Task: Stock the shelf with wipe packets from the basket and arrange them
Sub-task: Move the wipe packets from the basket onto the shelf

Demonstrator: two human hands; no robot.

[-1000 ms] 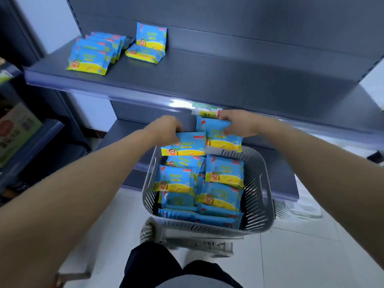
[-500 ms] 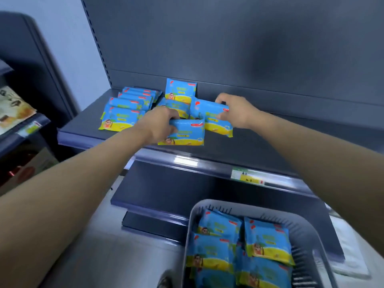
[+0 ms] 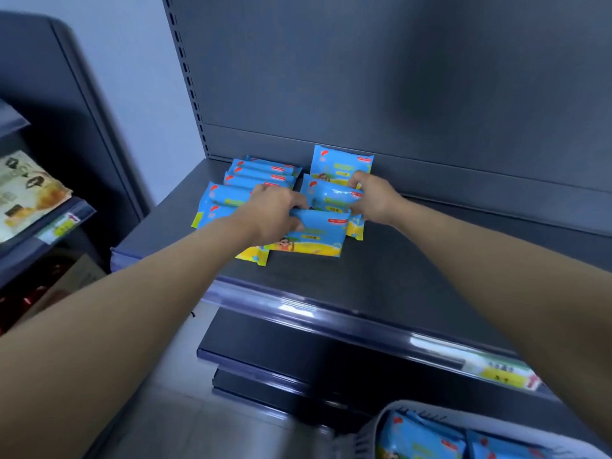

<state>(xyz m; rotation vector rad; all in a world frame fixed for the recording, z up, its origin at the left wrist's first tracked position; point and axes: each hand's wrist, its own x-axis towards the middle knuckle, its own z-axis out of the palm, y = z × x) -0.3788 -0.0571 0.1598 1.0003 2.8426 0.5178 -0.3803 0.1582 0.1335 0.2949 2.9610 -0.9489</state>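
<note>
On the dark grey shelf [image 3: 414, 260] lie several blue-and-yellow wipe packets. A row of them [image 3: 261, 175] overlaps at the back left, and one packet [image 3: 341, 162] stands against the back panel. My left hand [image 3: 275, 210] grips a front packet [image 3: 318, 236] by its upper edge, low over the shelf. My right hand [image 3: 374, 197] holds another packet [image 3: 331, 197] just behind it. The grey basket [image 3: 387, 422] with more packets [image 3: 420, 438] shows at the bottom right.
The shelf's right half is bare. A clear price rail [image 3: 298, 306] with a yellow label [image 3: 503, 372] runs along its front edge. A lower shelf [image 3: 298, 346] juts out beneath. At the left stands another rack with printed packages [image 3: 26, 193].
Both hands lifted a packet each out of the basket and carried them up and back onto the shelf, beside the earlier packets. The view rose from the basket to the shelf.
</note>
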